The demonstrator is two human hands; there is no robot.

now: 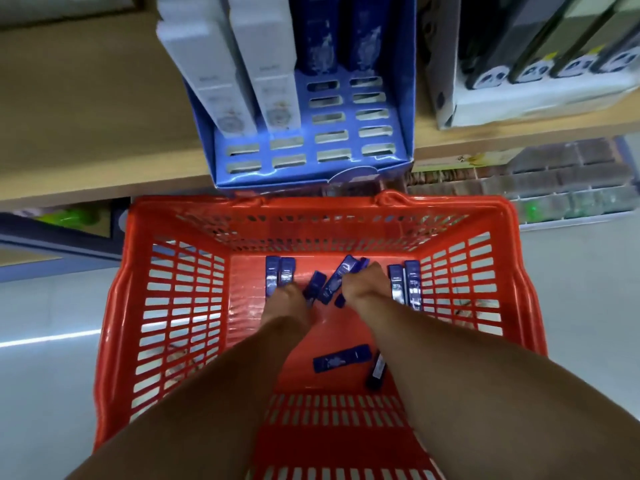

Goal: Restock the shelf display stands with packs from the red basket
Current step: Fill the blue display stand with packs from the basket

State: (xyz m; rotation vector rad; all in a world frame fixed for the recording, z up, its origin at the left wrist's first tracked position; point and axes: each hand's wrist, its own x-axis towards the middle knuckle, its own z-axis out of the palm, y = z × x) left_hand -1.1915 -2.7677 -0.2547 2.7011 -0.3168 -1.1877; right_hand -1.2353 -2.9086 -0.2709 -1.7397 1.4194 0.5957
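The red basket [173, 306] stands on the floor below the shelf, with several blue packs lying loose on its bottom. Both my arms reach down into it. My left hand [287, 299] rests at the lower ends of two side-by-side blue packs [278, 273]; its fingers are hidden. My right hand [363, 282] curls over a tilted blue pack [336, 280] in the middle. Two more packs [405, 285] lie at the right and two [341, 362] near the front. The blue slotted display stand [311, 140] sits on the shelf above, with white packs [221, 81] at its left and blue packs [339, 36] at the back.
A wooden shelf [86, 116] carries the stand; a white box of dark panda-print items [540, 74] stands to its right. A lower shelf holds dark boxed goods [554, 178]. Pale floor tiles [45, 375] surround the basket.
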